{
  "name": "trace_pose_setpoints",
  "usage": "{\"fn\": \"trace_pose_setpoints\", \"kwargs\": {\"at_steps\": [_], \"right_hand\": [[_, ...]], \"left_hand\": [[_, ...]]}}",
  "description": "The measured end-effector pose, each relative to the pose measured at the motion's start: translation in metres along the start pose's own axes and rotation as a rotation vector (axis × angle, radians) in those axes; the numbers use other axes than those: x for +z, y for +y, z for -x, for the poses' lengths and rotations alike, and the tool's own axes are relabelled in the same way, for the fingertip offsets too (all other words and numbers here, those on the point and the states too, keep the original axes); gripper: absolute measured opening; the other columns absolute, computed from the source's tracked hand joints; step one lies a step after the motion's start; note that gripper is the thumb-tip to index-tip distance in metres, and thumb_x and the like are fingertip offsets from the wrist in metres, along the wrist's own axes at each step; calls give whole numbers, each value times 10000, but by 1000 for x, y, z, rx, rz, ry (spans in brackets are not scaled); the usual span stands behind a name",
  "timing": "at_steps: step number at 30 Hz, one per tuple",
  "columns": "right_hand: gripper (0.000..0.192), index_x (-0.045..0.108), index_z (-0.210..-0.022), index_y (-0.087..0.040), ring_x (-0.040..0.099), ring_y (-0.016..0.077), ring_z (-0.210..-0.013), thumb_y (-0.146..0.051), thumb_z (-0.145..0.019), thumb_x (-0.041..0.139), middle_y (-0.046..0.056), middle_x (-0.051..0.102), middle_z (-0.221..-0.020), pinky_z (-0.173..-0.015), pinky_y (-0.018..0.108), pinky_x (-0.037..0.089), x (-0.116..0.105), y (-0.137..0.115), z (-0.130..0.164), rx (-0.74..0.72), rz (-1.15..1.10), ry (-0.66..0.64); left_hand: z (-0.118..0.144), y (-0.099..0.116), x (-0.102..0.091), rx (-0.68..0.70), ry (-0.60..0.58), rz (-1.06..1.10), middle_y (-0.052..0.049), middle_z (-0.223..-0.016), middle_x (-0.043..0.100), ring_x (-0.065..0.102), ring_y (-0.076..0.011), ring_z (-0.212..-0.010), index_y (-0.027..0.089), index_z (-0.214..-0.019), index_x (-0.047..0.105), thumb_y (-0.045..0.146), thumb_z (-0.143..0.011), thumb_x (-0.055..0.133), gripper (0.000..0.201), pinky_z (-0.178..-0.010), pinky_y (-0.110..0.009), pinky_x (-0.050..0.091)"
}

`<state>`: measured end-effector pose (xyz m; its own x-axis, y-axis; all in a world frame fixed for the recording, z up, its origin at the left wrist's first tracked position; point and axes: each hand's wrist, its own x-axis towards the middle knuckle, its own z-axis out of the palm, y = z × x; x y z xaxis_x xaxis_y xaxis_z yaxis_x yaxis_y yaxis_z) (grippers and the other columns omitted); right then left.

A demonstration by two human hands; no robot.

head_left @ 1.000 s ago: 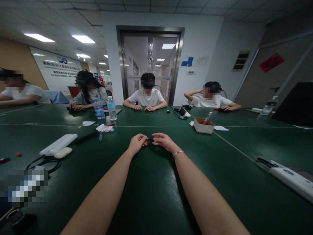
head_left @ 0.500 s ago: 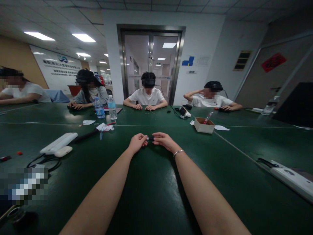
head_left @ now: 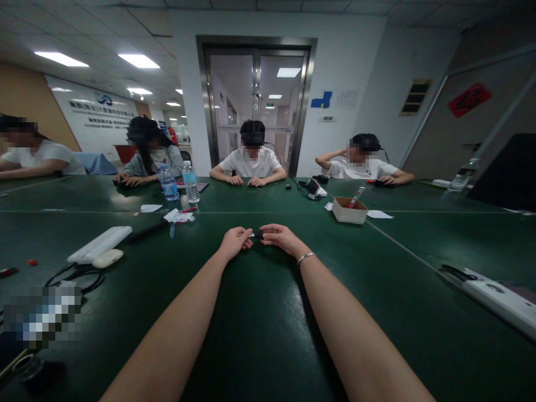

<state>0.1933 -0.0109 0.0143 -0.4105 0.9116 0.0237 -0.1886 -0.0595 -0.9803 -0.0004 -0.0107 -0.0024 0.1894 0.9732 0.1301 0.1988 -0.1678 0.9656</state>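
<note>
Both arms reach forward over the green table (head_left: 251, 329). A small dark object with a silvery left end (head_left: 257, 235) is held between my hands, just above or on the tabletop; its exact kind is too small to make out. My left hand (head_left: 235, 244) pinches the silvery end between thumb and fingers. Closed around the dark end on the other side is my right hand (head_left: 282, 239), with a bracelet (head_left: 306, 258) at its wrist. The fingertips hide parts of the object.
At left lie a white power strip (head_left: 100, 244), a white mouse-like object (head_left: 108, 258) and black cables. Two water bottles (head_left: 191, 184) stand beyond. A small box (head_left: 350, 212) is at right, another power strip (head_left: 498, 293) nearer. Several people in headsets sit across the table.
The whole view has shifted slightly, with the scene a few pixels higher. Both hands keep the same pinch on the small object.
</note>
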Motion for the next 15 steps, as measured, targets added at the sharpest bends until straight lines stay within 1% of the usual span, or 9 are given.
{"fn": "trace_pose_setpoints", "kwargs": {"at_steps": [3, 8, 11, 15], "right_hand": [[254, 616, -946, -106, 659, 125, -671, 3, -717, 620, 62, 645, -843, -681, 228, 562, 0, 0, 0, 1, -4, -4], [259, 617, -951, -106, 658, 120, -671, -8, -712, 635, 51, 646, -820, -658, 205, 561, 0, -1, 1, 3, -8, -24], [267, 616, -955, -104, 658, 118, -671, -8, -707, 640, 49, 649, -824, -642, 193, 562, 0, -1, 1, 2, -13, -30], [256, 615, -946, -95, 661, 125, -660, -7, -707, 636, 57, 654, -812, -626, 185, 562, -1, -1, 0, 10, -5, -52]], "left_hand": [[0, -1, 0, -2, -6, -24, -45, -608, 625, 576, -109, -505, 123, -757, 536, 475, -784, 516, 354, -471, -202, 421], [1, 0, 1, 2, -13, -86, -40, -610, 618, 567, -110, -506, 131, -770, 536, 525, -797, 454, 404, -473, -205, 414], [4, 4, 1, 6, -24, -181, -40, -610, 616, 563, -117, -505, 131, -769, 543, 558, -811, 384, 457, -480, -218, 412], [11, 10, 0, 38, -25, -373, -19, -560, 601, 545, -118, -474, 146, -723, 552, 578, -828, 288, 517, -509, -235, 403]]}}
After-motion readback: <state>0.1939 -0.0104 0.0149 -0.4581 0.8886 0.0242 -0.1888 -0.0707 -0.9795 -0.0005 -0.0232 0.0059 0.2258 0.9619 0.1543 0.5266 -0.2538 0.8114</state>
